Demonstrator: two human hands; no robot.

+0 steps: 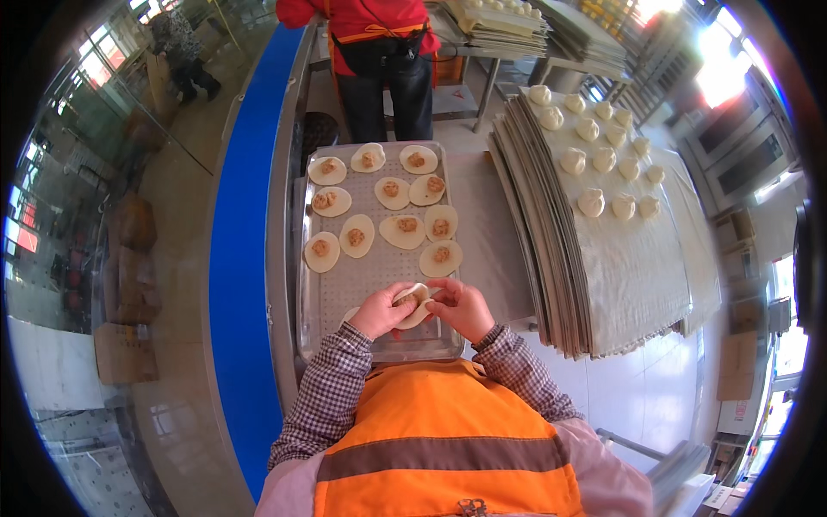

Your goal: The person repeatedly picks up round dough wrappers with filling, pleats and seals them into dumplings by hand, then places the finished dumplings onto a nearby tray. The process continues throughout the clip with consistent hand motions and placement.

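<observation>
Between both hands, above the near end of a perforated metal tray (362, 284), is a round dough wrapper (415, 315) with meat filling. My left hand (386, 311) cups it from the left, thumb over the filling. The fingers of my right hand (463, 309) pinch the wrapper's right edge. Part of another wrapper (349, 316) shows on the tray behind my left hand. Farther up the tray lie several flat wrappers, each topped with a lump of filling, such as one wrapper (356, 236) at the middle left and one (441, 258) at the right.
To the right stands a tall stack of cloth-covered boards (633, 271), bearing several pleated buns (604, 159). A blue strip (239, 226) runs along the left. A person in red (384, 64) stands beyond the tray. More stacked boards (497, 29) with buns rest at the back.
</observation>
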